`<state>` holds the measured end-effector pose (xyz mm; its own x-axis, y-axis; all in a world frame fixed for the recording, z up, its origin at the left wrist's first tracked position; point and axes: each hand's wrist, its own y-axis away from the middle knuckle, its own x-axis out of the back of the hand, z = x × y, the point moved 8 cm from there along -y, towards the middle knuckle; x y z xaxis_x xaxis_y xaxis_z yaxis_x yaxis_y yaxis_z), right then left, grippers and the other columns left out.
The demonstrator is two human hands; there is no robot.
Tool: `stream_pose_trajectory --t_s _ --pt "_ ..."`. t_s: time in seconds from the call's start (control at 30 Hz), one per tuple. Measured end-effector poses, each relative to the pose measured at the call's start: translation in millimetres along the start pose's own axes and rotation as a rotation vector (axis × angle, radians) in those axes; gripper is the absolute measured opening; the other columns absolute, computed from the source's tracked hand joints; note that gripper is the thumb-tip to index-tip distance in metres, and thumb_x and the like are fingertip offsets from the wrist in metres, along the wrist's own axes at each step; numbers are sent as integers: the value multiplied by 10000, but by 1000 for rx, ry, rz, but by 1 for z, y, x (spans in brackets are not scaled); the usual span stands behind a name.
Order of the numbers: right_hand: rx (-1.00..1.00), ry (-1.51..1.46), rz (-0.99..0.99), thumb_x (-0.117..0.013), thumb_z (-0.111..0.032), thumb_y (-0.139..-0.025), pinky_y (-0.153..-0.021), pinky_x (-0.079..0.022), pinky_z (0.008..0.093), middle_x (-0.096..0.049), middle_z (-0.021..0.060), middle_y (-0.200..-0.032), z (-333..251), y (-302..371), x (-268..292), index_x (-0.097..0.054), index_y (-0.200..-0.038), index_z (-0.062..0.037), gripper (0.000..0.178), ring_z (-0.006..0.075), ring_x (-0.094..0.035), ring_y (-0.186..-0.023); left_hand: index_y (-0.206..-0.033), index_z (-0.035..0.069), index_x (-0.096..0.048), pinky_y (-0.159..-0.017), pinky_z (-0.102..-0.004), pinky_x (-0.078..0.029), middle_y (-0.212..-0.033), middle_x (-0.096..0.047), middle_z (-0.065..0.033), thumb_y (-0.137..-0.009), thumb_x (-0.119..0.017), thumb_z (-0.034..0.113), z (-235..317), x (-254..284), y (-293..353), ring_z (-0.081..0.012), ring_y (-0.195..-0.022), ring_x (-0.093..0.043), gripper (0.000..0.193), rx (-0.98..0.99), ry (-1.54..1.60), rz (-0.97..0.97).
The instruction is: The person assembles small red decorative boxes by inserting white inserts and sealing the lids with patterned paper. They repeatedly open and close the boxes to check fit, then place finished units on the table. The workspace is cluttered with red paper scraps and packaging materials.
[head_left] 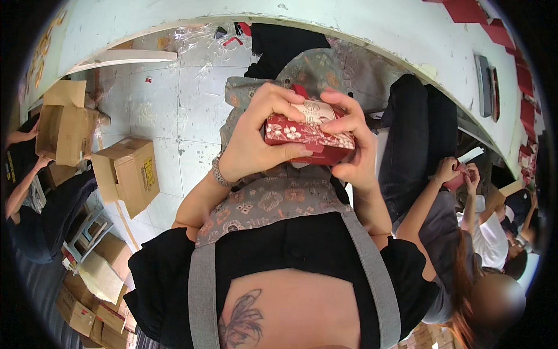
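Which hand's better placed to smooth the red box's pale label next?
Probably the right hand: one fingertip meets the pale label at its right. The left hand grips the red box by its left end, thumb along the near side, likely better for steadying.

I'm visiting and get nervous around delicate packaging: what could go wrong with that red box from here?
The red box is held up between the left hand and the right hand, over the patterned apron, so a loosened grip might let it fall. The fingers also lie on or close to its cream wrap, so pressing hard could crease it.
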<state>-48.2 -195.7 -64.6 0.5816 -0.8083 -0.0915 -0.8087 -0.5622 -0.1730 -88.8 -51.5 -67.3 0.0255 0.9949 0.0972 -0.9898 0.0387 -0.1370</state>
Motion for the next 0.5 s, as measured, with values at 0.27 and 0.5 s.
stream_pose_trajectory --t_s 0.27,0.5 --pt "11 296 -135 -734 -161 -726 -973 -380 427 -622 86 -1131 -22 -10 -7 -681 -1038 -95 323 308 -529 -1133 -963 111 -573 -913 -351 -395 -1082 -529 -87 -576 -854 200 13 2 -1 -245 -1065 -491 486 51 -71 39" --pt "-61 374 -142 -683 -123 -771 -1000 -366 441 -654 100 -1088 -31 -10 -8 -689 -1023 -73 257 309 -563 -1112 -976 107 -571 -913 -367 -391 -1075 -533 -92 -550 -848 168 19 2 2 -267 -1071 -482 511 60 -126 42"
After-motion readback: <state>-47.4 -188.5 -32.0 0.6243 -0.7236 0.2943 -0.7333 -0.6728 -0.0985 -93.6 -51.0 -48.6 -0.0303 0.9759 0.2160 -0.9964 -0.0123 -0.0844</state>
